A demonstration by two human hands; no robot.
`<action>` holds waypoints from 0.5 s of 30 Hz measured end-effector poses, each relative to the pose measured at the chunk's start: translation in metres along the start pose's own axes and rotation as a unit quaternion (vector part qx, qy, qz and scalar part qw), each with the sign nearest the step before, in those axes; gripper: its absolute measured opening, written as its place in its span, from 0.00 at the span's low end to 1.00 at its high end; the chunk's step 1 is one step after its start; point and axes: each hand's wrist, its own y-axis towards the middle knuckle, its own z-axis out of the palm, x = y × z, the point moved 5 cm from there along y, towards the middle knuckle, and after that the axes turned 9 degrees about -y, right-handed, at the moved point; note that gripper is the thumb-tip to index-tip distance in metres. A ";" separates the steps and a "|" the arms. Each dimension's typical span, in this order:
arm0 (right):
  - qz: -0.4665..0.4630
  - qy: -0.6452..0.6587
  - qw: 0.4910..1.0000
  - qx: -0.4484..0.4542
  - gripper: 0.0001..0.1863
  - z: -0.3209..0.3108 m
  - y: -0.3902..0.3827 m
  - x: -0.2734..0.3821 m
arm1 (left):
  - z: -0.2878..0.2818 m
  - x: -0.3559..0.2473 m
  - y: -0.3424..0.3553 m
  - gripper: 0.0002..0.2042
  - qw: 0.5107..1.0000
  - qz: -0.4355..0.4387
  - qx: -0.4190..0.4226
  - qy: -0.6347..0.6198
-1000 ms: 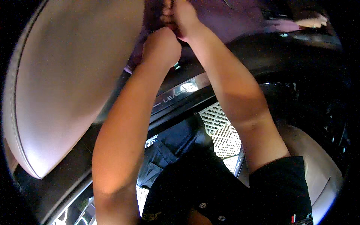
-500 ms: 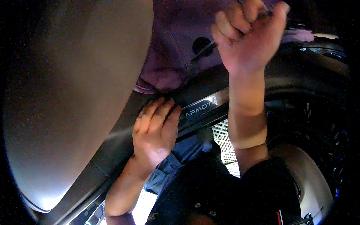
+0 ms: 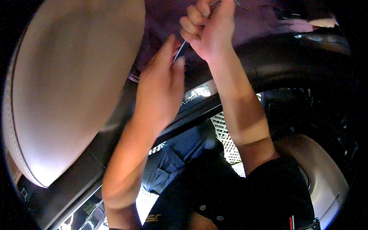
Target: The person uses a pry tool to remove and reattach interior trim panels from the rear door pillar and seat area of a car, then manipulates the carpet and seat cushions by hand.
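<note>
My right hand point(image 3: 211, 32) is raised at the top of the view, its fingers curled closed round a thin cable-like strand point(image 3: 181, 50). The upper fingertips are cut off by the frame edge, and a fine dark end of strand shows past the thumb. Lower and to the left, my left hand point(image 3: 161, 84) is loosely curled about the strand's pale lower stretch, which runs between its thumb and fingers. Motion blurs this hand, and its palm side is hidden. Behind both hands lies purple fabric-like lining point(image 3: 253, 19).
A large beige seat point(image 3: 76, 88) fills the left side. A dark car door sill with a shiny plate point(image 3: 199, 94) crosses below my hands. Beige door trim point(image 3: 322, 176) stands at lower right. Light perforated flooring point(image 3: 230, 149) shows beneath, beside my dark-clothed legs point(image 3: 184, 153).
My left hand has risen from the door sill to the strand. My right hand has shifted left and slightly up. The seat's position in view has changed a little as the view moved.
</note>
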 end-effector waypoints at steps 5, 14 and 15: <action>0.114 -0.045 0.987 -0.103 0.32 -0.011 0.023 -0.015 | 0.031 0.041 0.042 0.11 0.981 -0.054 0.115 0.146; 0.226 -0.054 0.965 -0.124 0.31 -0.024 0.023 -0.028 | 0.041 0.045 0.043 0.11 0.960 -0.109 0.139 0.217; 0.221 -0.037 0.969 -0.100 0.31 -0.023 0.024 -0.030 | 0.041 0.048 0.043 0.11 0.962 -0.133 0.144 0.191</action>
